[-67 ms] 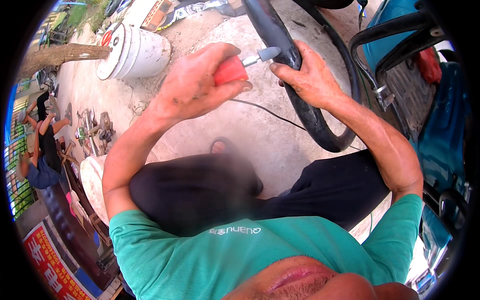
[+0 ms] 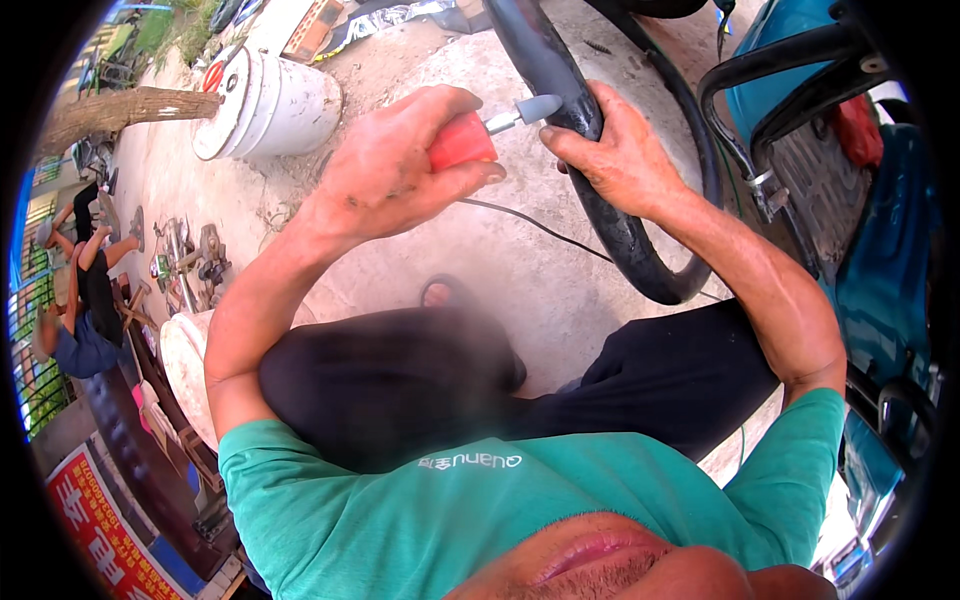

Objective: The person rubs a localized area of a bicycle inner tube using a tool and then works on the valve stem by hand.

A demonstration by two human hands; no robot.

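My left hand [image 2: 385,170] is wrapped round a red rotary grinder [image 2: 463,143], its thumb and forefinger on either side of the red body. A metal shaft comes out of the grinder toward the right and carries a grey, cone-shaped grinding stone [image 2: 538,108]. The tip of the stone overlaps the side of a black inner tube [image 2: 540,50]; whether it touches the rubber I cannot tell. My right hand [image 2: 625,155] grips the tube just beside the stone, thumb on the near side, with its fingers partly hidden behind the tube.
A thin black cable [image 2: 540,222] runs over the concrete. A white bucket [image 2: 290,105] stands at far left near a tree trunk [image 2: 120,115], with metal parts [image 2: 185,262] nearer. A blue vehicle [image 2: 890,250] with a black tubular frame stands close on my right. Another person [image 2: 85,330] sits at far left.
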